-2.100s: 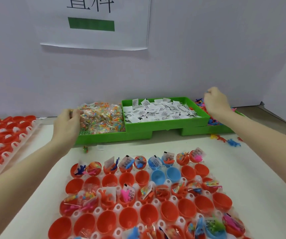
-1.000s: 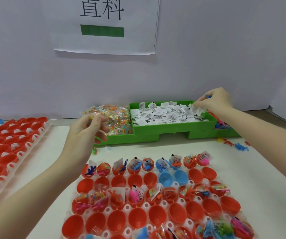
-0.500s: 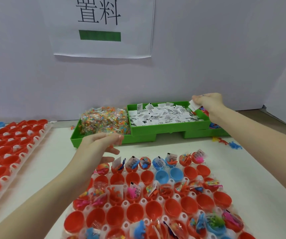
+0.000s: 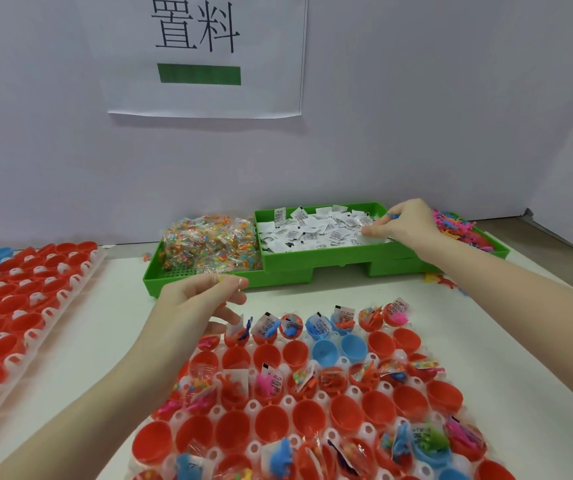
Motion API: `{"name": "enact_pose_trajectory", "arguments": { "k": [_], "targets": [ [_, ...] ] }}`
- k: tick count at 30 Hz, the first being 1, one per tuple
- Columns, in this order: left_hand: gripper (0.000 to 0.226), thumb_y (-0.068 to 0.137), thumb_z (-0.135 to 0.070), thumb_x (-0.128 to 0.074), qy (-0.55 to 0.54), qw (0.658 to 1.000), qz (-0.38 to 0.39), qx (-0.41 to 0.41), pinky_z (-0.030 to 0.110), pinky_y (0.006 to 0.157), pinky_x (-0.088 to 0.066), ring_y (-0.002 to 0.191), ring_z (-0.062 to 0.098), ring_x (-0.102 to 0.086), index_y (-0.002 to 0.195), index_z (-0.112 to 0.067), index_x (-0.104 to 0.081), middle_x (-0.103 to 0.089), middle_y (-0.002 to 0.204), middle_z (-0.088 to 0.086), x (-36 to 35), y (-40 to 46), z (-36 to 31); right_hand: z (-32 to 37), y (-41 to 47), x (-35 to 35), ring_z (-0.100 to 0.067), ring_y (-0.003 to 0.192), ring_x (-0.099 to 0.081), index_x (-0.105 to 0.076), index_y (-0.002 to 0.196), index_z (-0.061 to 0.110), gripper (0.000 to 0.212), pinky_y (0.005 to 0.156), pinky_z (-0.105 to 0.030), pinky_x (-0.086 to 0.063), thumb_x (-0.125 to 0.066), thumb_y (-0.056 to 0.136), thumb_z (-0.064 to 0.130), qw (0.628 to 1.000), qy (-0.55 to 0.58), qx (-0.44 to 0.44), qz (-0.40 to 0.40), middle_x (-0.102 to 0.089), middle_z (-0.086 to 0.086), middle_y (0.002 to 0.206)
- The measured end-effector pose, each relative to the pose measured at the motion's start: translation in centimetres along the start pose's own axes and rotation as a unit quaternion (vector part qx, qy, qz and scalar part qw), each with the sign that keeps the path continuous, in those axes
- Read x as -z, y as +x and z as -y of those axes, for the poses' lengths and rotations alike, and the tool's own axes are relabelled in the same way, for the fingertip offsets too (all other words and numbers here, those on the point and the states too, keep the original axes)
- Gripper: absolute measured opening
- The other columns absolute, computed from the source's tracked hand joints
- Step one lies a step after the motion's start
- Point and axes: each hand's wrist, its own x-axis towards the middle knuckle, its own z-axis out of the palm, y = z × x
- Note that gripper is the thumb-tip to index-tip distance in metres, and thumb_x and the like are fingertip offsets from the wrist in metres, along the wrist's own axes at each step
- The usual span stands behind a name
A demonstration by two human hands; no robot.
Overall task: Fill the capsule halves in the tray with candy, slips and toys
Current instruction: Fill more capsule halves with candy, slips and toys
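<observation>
At twelve o'clock, against the white wall (image 4: 416, 116), hangs a paper sign (image 4: 205, 53) with two characters and a green bar. Below it three green bins sit side by side on the tabletop (image 4: 520, 341): the candy bin (image 4: 188, 282) at eleven o'clock heaped with clear packets of candy (image 4: 209, 244), the slip bin (image 4: 316, 261) at twelve full of white slips (image 4: 312, 230), and the toy bin (image 4: 496, 247) at one o'clock holding bright toys (image 4: 451, 225). A few loose toys lie on the tabletop just right of the bins. At nine o'clock a second tray (image 4: 18, 306) of red capsule halves runs along the left edge.

Open tabletop lies between the bins and the near tray, and a wide bare strip runs down the right side at three o'clock; a narrower strip separates the two trays on the left.

The tray (image 4: 316, 400) at six o'clock carries red and blue capsule halves (image 4: 344, 414); its far row and several in the middle and near rows hold candy, slips and toys, many others are bare. The left hand (image 4: 202, 303) hovers over the tray's far-left corner, fingers curled, pinching a clear candy packet (image 4: 222, 279) at its fingertips. The right hand (image 4: 402, 223) reaches across the slip bin's right end, pinching a slip (image 4: 370, 239), with a blue piece tucked under its fingers.
</observation>
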Motion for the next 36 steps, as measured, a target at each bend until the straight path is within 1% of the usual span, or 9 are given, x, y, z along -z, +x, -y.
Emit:
{"name": "enact_pose_trajectory", "arguments": {
  "k": [4,7,11,17,19,23,28,33,36],
  "targets": [
    [0.016,0.087,-0.021,-0.058,-0.003,1.0,0.011,-0.001,0.018,0.054,-0.048,0.054,0.008,-0.058,0.085,-0.011,-0.071,-0.066,0.079,0.003,0.0,-0.3,0.0,-1.0,-0.4,0.9,-0.014,0.089,-0.057,-0.068,0.063,0.005,0.019,0.084,-0.034,-0.043,-0.082,0.064,0.018,0.996,-0.022,0.042,0.076,-0.064,0.004,0.071],
    [0.016,0.086,-0.023,-0.059,0.002,1.0,0.013,0.001,0.019,0.058,-0.048,0.056,0.007,-0.059,0.084,-0.014,-0.072,-0.067,0.076,-0.001,0.0,-0.6,0.1,-1.6,-0.4,1.4,-0.015,0.087,-0.059,-0.065,0.054,0.017,0.021,0.08,-0.036,-0.047,-0.083,0.062,0.022,0.99,-0.08,0.076,0.085,-0.068,0.002,0.082],
    [0.016,0.087,-0.023,-0.058,-0.002,1.0,0.01,0.007,0.02,0.058,-0.049,0.056,0.005,-0.059,0.082,-0.017,-0.072,-0.068,0.071,-0.003,0.0,-0.7,0.3,-1.9,-0.4,1.7,-0.021,0.074,-0.063,-0.07,0.063,0.008,0.025,0.072,-0.037,-0.05,-0.084,0.059,0.028,0.987,-0.095,0.132,-0.007,-0.072,-0.005,0.081],
    [0.021,0.087,-0.024,-0.055,-0.107,0.989,0.051,0.09,0.017,0.048,-0.049,0.053,0.009,-0.063,0.082,-0.011,-0.07,-0.07,0.066,-0.001,-0.6,-1.5,-0.2,1.8,-3.1,2.9,-0.007,0.061,-0.055,-0.066,0.064,0.008,0.023,0.068,-0.022,-0.049,-0.081,0.06,0.024,0.975,0.13,0.132,-0.125,-0.068,-0.002,0.073],
    [0.024,0.087,-0.019,-0.052,-0.171,0.969,0.093,0.151,0.015,0.041,-0.047,0.045,0.009,-0.06,0.074,-0.008,-0.069,-0.067,0.06,0.001,-1.3,-2.5,-1.1,4.0,-6.5,2.8,-0.003,0.053,-0.052,-0.066,0.06,0.012,0.023,0.057,-0.012,-0.044,-0.079,0.053,0.029,0.961,0.208,0.158,-0.095,-0.065,0.005,0.062],
    [0.026,0.071,-0.019,-0.057,-0.2,0.939,0.162,0.226,0.013,0.034,-0.037,0.038,0.009,-0.048,0.05,-0.013,-0.071,-0.058,0.053,0.003,-2.1,-5.8,-1.2,7.2,-15.9,1.8,-0.004,0.044,-0.036,-0.067,0.052,0.028,0.017,0.048,-0.012,-0.033,-0.078,0.046,0.039,0.935,0.261,0.239,0.022,-0.059,-0.005,0.048],
    [0.019,0.04,-0.025,-0.063,-0.239,0.925,0.209,0.207,0.014,0.035,-0.035,0.04,0.008,-0.046,0.053,-0.016,-0.073,-0.055,0.053,0.003,-2.7,-10.3,-1.8,7.7,-23.5,2.0,-0.011,0.037,-0.045,-0.07,0.061,0.021,0.015,0.039,-0.019,-0.033,-0.081,0.053,0.026,0.91,0.263,0.307,0.097,-0.061,0.0,0.048],
    [0.041,0.072,-0.025,-0.049,-0.311,0.895,0.215,0.238,0.015,0.039,-0.037,0.039,0.009,-0.045,0.095,0.004,-0.065,-0.05,0.05,0.005,-3.2,-14.8,-2.2,5.9,-27.7,2.7,-0.018,0.051,-0.043,-0.069,0.066,0.023,0.019,0.051,-0.011,-0.032,-0.082,0.053,0.023,0.92,0.165,0.347,0.074,-0.06,-0.004,0.062],
    [0.052,0.066,-0.038,-0.051,-0.303,0.906,0.198,0.22,0.02,0.045,-0.044,0.041,0.013,-0.05,0.084,0.008,-0.064,-0.052,0.05,0.007,-3.7,-16.6,-2.1,5.0,-29.4,3.3,-0.016,0.05,-0.044,-0.066,0.065,0.03,0.018,0.056,-0.015,-0.034,-0.08,0.055,0.026,0.926,0.148,0.343,0.061,-0.059,-0.001,0.053]
  ]
}}
